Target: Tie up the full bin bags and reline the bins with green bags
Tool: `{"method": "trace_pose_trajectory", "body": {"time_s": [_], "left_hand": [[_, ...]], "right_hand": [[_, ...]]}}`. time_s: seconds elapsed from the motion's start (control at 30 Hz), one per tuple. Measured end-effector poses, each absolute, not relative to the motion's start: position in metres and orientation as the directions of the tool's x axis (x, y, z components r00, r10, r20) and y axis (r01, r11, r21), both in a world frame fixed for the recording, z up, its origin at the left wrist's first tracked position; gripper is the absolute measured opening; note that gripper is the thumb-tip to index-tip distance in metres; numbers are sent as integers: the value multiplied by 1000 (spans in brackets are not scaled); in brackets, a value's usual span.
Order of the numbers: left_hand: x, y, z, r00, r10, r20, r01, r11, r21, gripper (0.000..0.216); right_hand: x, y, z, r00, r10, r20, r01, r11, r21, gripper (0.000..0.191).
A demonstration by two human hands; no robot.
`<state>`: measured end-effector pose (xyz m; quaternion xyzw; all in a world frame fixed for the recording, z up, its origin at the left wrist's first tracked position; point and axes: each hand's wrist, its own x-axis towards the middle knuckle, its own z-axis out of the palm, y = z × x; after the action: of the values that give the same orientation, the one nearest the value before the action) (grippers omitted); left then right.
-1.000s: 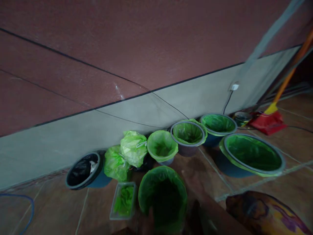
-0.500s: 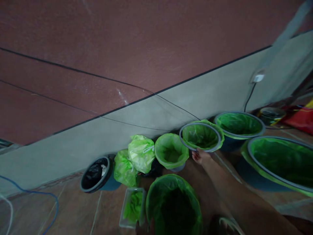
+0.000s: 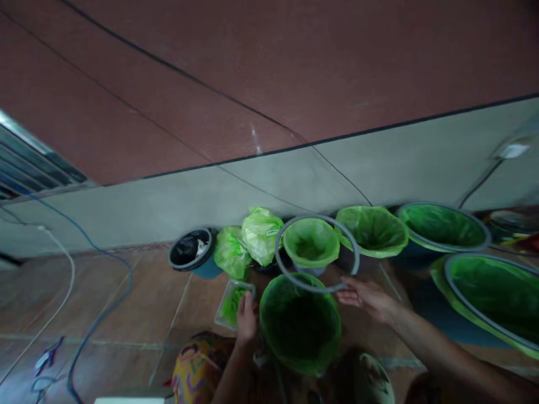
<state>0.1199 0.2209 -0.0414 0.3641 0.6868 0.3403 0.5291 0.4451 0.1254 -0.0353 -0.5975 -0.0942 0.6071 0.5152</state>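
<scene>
My right hand [image 3: 370, 298] grips a grey plastic ring [image 3: 356, 264], the kind that rims the bins, by its near right edge. The ring is tilted in the air over a small bin with a light green liner [image 3: 311, 247]. Below it stands a bigger bin [image 3: 300, 359] with a green bag lining it and folded over its edge. My left hand [image 3: 247, 317] is between this bin and a clear plastic box [image 3: 223, 320] holding folded green bags; its fingers are blurred. To the ring's right, a lined bin [image 3: 373, 230] has no ring on it.
Two ringed, green-lined bins [image 3: 444, 224] stand right. Tied green bags [image 3: 261, 235] and a black-lined bin [image 3: 204, 266] sit left, along the wall. A blue hose [image 3: 105, 317] and a white cable [image 3: 69, 275] cross the tiled floor. Beside my right arm is a round container [image 3: 374, 381].
My right hand has lifted the grey ring off the lined bin by the wall and brought it left, toward me. My left hand has come further into view. The camera has turned left.
</scene>
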Motion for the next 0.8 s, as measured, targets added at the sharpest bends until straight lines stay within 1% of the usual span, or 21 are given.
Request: {"method": "trace_pose_trajectory", "body": {"time_s": [0.03, 0.1, 0.13, 0.17, 0.2, 0.23, 0.3, 0.4, 0.47, 0.5, 0.57, 0.6, 0.7, 0.8], "left_hand": [[120, 221, -35, -123, 833, -539, 18, 545, 838, 48], [118, 218, -27, -38, 811, -584, -126, 576, 808, 50], [116, 216, -28, -15, 818, -575, -141, 568, 811, 50], [114, 213, -30, -10, 834, -552, -119, 548, 828, 48], [113, 210, -34, -17, 853, -522, -61, 520, 852, 45], [111, 208, -39, -30, 871, -490, 39, 491, 870, 42], [110, 205, -49, -40, 892, -449, 281, 442, 852, 31], [112, 204, -54, -26, 901, -434, 521, 382, 763, 21], [114, 204, -52, -15, 912, -409, 660, 316, 681, 20], [115, 204, -50, -11, 919, -393, 738, 273, 617, 22], [118, 204, -47, -6, 928, -373, 849, 202, 488, 25], [119, 204, -47, -8, 929, -371, 871, 189, 453, 27], [124, 206, -49, -14, 930, -367, 891, 178, 417, 28], [128, 208, -57, -30, 934, -355, 901, 180, 396, 29]], "right_hand": [[431, 113, -32, 180, 742, -646, -475, -510, -717, 16], [407, 93, -27, 94, 725, -682, -359, -614, -703, 19], [399, 87, -27, 76, 710, -700, -292, -655, -697, 19], [393, 82, -27, 75, 696, -714, -229, -685, -692, 19], [389, 80, -28, 86, 683, -725, -168, -707, -686, 18], [388, 80, -30, 102, 681, -725, -107, -718, -688, 17], [389, 84, -36, 149, 690, -708, 51, -721, -692, 19], [392, 94, -46, 269, 744, -612, 338, -668, -663, 21], [393, 101, -54, 351, 792, -499, 491, -610, -622, 14], [392, 104, -58, 384, 811, -442, 540, -585, -605, 9], [391, 109, -68, 429, 822, -373, 594, -568, -569, 6], [391, 112, -73, 441, 823, -358, 605, -567, -559, 6], [391, 120, -86, 437, 828, -351, 619, -560, -551, 13], [393, 129, -93, 412, 836, -362, 612, -548, -570, 22]]}}
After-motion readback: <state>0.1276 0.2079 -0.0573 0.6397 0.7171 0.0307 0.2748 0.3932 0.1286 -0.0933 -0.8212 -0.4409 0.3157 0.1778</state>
